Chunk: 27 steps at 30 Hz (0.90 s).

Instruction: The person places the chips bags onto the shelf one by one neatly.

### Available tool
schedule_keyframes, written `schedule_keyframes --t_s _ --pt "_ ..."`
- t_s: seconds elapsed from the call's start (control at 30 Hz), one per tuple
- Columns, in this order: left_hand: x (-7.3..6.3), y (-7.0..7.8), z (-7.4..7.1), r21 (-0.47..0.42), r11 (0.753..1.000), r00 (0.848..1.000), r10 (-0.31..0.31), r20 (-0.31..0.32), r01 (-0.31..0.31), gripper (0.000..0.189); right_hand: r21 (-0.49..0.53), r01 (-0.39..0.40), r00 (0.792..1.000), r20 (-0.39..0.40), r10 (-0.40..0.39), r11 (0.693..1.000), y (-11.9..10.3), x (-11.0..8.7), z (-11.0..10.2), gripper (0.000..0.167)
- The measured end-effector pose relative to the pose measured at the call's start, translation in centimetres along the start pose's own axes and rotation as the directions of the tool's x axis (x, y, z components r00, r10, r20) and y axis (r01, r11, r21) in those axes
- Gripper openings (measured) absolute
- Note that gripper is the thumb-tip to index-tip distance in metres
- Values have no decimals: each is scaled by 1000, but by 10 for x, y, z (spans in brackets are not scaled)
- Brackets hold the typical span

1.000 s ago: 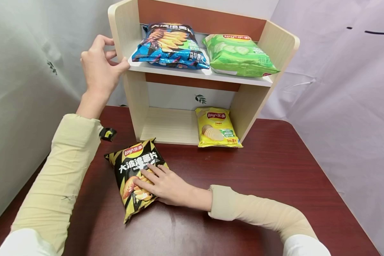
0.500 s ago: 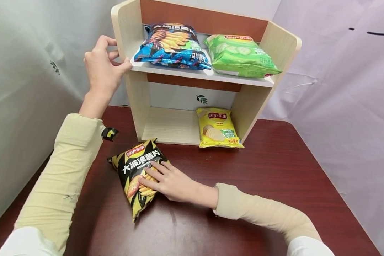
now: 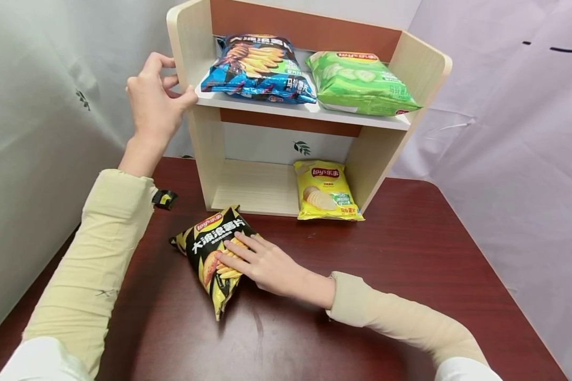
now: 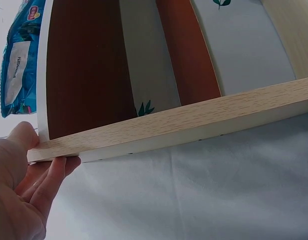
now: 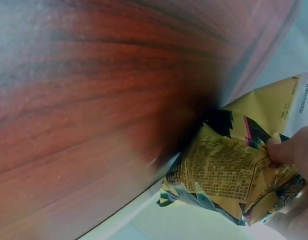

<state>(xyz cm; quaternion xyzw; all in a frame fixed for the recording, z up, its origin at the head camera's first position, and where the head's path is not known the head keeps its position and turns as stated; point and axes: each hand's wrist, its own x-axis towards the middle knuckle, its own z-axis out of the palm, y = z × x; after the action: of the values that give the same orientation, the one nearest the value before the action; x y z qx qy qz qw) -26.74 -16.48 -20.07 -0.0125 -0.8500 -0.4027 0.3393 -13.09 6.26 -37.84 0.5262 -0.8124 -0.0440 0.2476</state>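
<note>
My right hand point(image 3: 273, 264) holds a black-and-gold bag of potato chips point(image 3: 219, 225) over the table in front of the shelf. Its fingers lie across the printed front, while the thumb point(image 5: 283, 151) presses the back panel in the right wrist view. The bag is tilted, its top end toward the shelf's lower left opening. At the upper left, my left hand point(image 3: 154, 100) grips the side panel point(image 3: 187, 50) of the wooden shelf. Its thumb point(image 4: 25, 134) is at the front edge and the other fingers go round the outer face.
On the upper board point(image 3: 305, 110) lie a blue chip bag point(image 3: 257, 69) and a green chip bag point(image 3: 362, 82). A yellow chip bag point(image 3: 328, 190) leans at the right of the lower compartment, beside bare floor board point(image 3: 255, 185). Pale cloth point(image 3: 510, 132) surrounds the dark red table point(image 3: 400, 254).
My right hand has carried the black-and-gold chip bag a little to the right and toward the shelf, tilting it. The left hand keeps its grip on the shelf side.
</note>
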Motion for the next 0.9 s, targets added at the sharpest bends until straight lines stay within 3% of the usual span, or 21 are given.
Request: schedule_keyframes --t_s 0.5,0.9 --pt "0 0 0 4 1000 1000 6 -10 -6 40 -61 -80 993 -97 73 995 17 -17 -4 56" --pt "-1 0 0 13 1000 1000 6 -9 -6 42 -103 -202 953 -250 171 974 37 -19 -9 58"
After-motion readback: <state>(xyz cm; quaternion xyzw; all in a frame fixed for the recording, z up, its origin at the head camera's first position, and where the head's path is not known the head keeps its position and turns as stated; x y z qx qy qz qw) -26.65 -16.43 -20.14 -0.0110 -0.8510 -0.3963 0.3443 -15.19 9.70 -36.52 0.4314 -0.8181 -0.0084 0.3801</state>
